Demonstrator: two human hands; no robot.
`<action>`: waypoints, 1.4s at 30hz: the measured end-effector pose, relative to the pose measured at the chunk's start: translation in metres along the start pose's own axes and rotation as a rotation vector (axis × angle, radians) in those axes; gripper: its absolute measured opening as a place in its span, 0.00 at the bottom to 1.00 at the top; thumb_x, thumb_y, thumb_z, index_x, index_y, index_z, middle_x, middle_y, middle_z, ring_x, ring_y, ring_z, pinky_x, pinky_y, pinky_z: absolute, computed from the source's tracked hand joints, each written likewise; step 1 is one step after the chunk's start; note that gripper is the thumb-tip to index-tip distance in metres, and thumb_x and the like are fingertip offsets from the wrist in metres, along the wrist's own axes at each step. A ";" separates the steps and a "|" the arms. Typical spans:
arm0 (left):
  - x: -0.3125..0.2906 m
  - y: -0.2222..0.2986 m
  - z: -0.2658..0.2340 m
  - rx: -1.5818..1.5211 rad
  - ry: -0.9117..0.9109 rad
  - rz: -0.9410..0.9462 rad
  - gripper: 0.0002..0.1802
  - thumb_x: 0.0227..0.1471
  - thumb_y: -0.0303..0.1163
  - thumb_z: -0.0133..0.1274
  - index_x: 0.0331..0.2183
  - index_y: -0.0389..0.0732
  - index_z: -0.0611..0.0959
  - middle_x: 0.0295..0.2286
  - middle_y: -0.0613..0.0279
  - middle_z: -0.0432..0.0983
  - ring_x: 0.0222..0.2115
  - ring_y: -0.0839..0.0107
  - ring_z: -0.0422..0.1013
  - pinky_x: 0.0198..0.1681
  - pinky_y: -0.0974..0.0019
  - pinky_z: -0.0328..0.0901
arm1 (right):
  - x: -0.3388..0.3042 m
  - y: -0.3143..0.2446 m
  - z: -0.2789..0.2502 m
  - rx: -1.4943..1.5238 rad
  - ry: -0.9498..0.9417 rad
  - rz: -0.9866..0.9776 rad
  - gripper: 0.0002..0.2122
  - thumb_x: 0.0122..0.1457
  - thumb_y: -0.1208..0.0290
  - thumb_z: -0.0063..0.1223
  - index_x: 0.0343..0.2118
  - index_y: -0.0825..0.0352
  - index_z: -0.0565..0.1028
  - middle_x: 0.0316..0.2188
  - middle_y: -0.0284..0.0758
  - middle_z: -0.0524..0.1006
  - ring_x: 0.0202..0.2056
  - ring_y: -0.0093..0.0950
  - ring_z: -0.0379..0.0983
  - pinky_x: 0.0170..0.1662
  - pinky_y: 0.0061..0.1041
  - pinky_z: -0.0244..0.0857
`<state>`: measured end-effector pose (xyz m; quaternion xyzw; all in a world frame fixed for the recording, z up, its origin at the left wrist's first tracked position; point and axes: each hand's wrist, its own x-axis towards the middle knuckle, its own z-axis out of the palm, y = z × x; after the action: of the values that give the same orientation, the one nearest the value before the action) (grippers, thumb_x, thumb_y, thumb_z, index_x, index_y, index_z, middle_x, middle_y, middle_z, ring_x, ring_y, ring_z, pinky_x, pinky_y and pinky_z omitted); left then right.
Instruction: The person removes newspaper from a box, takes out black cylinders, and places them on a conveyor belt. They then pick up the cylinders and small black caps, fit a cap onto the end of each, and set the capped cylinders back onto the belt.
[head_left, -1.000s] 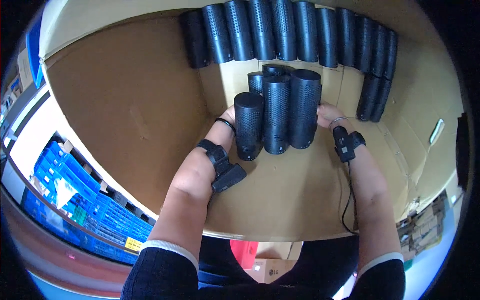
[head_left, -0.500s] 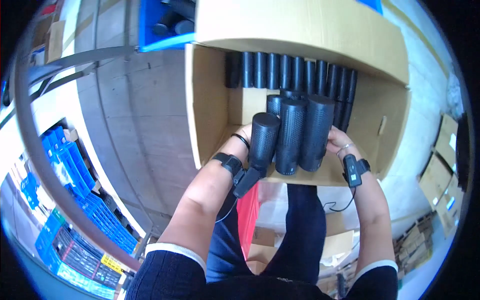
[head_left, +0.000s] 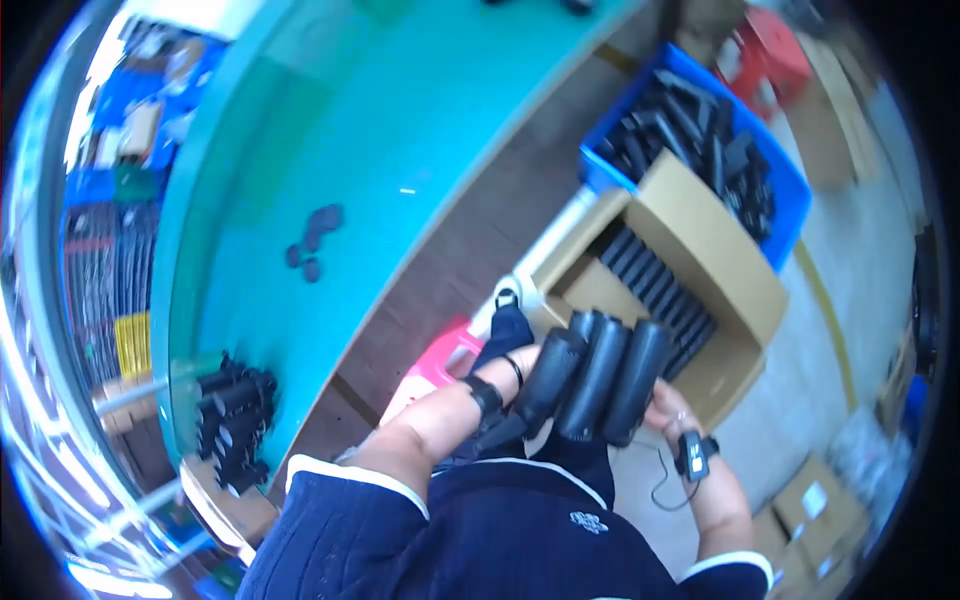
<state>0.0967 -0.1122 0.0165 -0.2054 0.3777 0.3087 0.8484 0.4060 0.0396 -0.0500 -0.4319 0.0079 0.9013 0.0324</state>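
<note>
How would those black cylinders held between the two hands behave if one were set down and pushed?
The black cylinders look stiff: their sides run straight between the left hand and right hand. Laid flat, one would probably roll, being round. Stood on end, one might tip, being tall and narrow.

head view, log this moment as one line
left hand, right hand: holding black cylinders between them; cardboard box: more cylinders inside; blue bin: dark parts inside; teal table: dark pieces on top

Black cylinders (head_left: 596,385); brown carton (head_left: 720,250); blue bin (head_left: 796,212); white-edged navy sleeve (head_left: 345,525).
</note>
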 end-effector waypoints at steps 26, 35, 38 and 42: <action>-0.271 0.202 -0.028 -0.430 -0.297 0.650 0.27 0.58 0.52 0.45 0.42 0.36 0.80 0.35 0.53 0.79 0.31 0.63 0.78 0.35 0.61 0.75 | 0.170 -0.107 0.498 -0.582 -0.468 0.487 0.25 0.59 0.61 0.53 0.56 0.67 0.65 0.54 0.43 0.69 0.54 0.37 0.67 0.59 0.45 0.59; -0.236 0.316 -0.062 -0.529 -0.162 0.933 0.37 0.53 0.62 0.46 0.49 0.39 0.75 0.42 0.53 0.76 0.39 0.59 0.75 0.43 0.55 0.72 | 0.259 -0.192 0.625 -0.937 -0.348 0.613 0.27 0.58 0.57 0.55 0.56 0.66 0.65 0.54 0.42 0.69 0.54 0.37 0.67 0.59 0.42 0.58; -0.250 0.326 -0.041 -0.597 -0.161 0.934 0.38 0.49 0.64 0.50 0.47 0.40 0.77 0.40 0.54 0.78 0.37 0.61 0.76 0.42 0.57 0.72 | 0.270 -0.203 0.643 -0.996 -0.344 0.651 0.27 0.58 0.57 0.55 0.56 0.67 0.65 0.54 0.43 0.69 0.54 0.36 0.67 0.59 0.41 0.58; -0.235 0.318 -0.077 -0.619 -0.136 0.900 0.33 0.50 0.60 0.53 0.43 0.39 0.80 0.33 0.56 0.80 0.29 0.64 0.77 0.34 0.59 0.74 | 0.293 -0.227 0.646 -1.121 -0.335 0.690 0.29 0.57 0.61 0.58 0.58 0.69 0.62 0.54 0.43 0.68 0.55 0.36 0.66 0.59 0.40 0.58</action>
<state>-0.2823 -0.0129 0.1116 -0.2431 0.2645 0.7501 0.5553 -0.2649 0.3084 0.1293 -0.2105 -0.3283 0.7827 -0.4850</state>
